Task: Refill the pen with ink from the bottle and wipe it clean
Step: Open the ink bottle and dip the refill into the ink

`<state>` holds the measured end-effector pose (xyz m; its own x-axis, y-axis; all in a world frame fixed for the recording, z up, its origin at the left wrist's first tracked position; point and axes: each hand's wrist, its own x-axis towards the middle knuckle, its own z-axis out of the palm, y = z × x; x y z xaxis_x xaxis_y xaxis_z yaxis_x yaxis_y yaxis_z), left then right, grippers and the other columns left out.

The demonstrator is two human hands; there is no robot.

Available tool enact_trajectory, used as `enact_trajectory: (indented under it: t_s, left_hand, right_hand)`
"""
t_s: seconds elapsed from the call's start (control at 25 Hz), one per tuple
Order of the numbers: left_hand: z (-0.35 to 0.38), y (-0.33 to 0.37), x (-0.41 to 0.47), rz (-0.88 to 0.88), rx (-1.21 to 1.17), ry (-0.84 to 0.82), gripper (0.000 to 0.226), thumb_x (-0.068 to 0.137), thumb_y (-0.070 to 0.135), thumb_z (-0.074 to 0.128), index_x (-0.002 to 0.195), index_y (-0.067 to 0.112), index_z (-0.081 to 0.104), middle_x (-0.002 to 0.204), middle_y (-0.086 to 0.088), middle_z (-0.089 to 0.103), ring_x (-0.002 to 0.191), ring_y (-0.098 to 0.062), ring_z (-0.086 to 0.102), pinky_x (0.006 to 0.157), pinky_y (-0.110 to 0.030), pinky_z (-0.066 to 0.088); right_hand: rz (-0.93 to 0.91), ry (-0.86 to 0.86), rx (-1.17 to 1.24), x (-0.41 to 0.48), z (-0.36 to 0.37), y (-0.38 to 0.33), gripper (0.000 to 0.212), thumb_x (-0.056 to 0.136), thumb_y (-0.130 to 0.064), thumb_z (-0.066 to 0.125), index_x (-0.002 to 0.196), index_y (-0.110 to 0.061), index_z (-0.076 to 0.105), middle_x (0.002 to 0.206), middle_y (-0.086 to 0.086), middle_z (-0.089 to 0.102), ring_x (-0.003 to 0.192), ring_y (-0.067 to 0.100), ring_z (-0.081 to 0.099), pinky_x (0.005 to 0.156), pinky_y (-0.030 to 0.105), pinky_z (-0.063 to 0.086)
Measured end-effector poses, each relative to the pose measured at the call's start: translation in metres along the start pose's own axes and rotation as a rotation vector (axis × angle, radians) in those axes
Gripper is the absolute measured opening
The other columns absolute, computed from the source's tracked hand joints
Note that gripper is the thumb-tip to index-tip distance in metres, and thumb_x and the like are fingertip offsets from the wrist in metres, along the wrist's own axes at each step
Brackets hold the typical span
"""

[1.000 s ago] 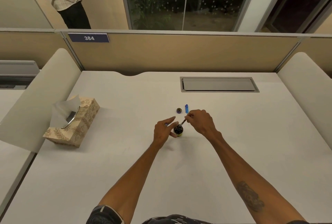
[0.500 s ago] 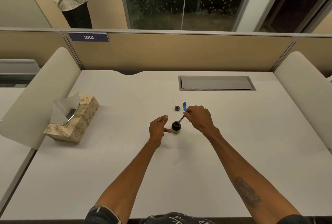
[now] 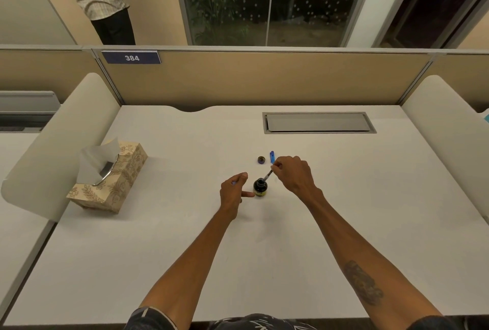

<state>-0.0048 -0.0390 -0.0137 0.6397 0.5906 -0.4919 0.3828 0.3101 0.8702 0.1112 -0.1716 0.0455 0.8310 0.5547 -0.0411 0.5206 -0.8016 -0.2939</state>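
Here the pen [image 3: 268, 176] dips into the open ink bottle [image 3: 260, 188].

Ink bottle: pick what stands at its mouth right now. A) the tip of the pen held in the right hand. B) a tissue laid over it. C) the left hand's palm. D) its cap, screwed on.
A: the pen, pinched by the right hand, slants down into the open mouth of the ink bottle; the bottle cap lies apart.

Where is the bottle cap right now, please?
Head view: the cap lies on the desk, just beyond the ink bottle, immediately left of the blue pen part.
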Motion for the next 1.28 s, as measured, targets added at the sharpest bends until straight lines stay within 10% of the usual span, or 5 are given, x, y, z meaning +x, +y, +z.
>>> enact_trajectory:
  t_s: [1.28]
  left_hand:
    - [0.0066,-0.0046,0.0024,-0.085,-0.03,-0.035,0.032,0.092,0.031,0.067,0.12,0.016,0.069,0.094,0.004,0.073,0.07,-0.023,0.073,0.042,-0.025,0.02]
  right_hand:
    - [0.012,0.023,0.015,0.0046,0.0069,0.0075,0.026,0.098,-0.031,0.05,0.094,-0.015,0.071,0.079,0.004,0.071,0.072,0.026,0.063,0.07,0.04,0.05]
